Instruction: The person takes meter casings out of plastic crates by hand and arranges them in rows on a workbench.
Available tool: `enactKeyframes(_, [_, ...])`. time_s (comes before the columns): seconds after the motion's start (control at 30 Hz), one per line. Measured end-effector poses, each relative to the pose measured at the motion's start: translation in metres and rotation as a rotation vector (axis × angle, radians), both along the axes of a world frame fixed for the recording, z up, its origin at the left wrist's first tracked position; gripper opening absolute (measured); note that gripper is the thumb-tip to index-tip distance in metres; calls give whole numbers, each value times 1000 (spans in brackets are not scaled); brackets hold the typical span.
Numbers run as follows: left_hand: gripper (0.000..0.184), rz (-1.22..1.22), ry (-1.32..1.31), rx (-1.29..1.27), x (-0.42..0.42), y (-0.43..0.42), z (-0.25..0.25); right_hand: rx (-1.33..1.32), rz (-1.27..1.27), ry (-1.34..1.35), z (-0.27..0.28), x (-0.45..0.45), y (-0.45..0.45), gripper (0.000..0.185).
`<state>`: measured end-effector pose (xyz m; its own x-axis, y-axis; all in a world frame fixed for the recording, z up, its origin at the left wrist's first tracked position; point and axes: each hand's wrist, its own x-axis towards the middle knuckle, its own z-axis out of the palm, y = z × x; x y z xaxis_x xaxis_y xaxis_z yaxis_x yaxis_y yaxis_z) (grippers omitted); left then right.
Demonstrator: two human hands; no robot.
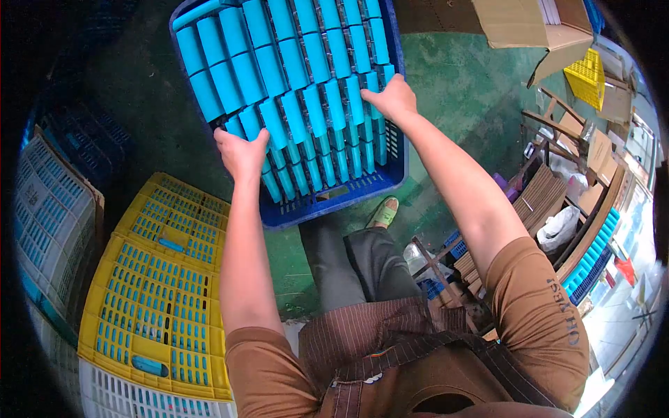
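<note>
A dark blue plastic crate (306,217) is in front of me, filled with rows of bright blue, tube-like pieces (282,63). Both hands are inside it, at opposite ends of the row nearest me (313,111), which sits higher than the pieces beneath. My left hand (242,152) is closed around the left end, thumb on top of the pieces. At the right end, by the crate wall, my right hand (391,99) is closed in the same way. The other fingers of both hands are largely hidden behind the row.
Yellow slatted crates (150,299) holding blue pieces stand at left, above a white crate (139,393). Another white crate (52,188) is further left. Cardboard boxes (519,28) and a yellow basket (585,76) lie upper right. Flattened cardboard (540,195) and a wooden frame flank my right arm.
</note>
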<state>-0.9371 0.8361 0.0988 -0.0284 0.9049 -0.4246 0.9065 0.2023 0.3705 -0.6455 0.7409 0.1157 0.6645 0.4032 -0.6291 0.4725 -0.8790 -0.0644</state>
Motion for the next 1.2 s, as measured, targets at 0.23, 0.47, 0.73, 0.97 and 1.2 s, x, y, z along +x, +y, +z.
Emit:
enactKeyframes(0.23, [96,-9,25,-63,1,11,17,80,-28,0,8,-2,-3,83])
enactKeyframes(0.47, [97,16,-28,-76,2,10,2,201,-116,-13,-7,-11,-23,76])
enactKeyframes(0.73, [88,58,-24,2,-4,-19,25,267,-177,-24,21,-26,-41,72])
enactKeyframes(0.97, [91,32,-135,122,-23,-54,84,432,-197,-101,74,-53,-96,79])
enactKeyframes(1.2, [87,-48,-311,286,-12,-84,223,654,-294,-197,211,-60,-143,81])
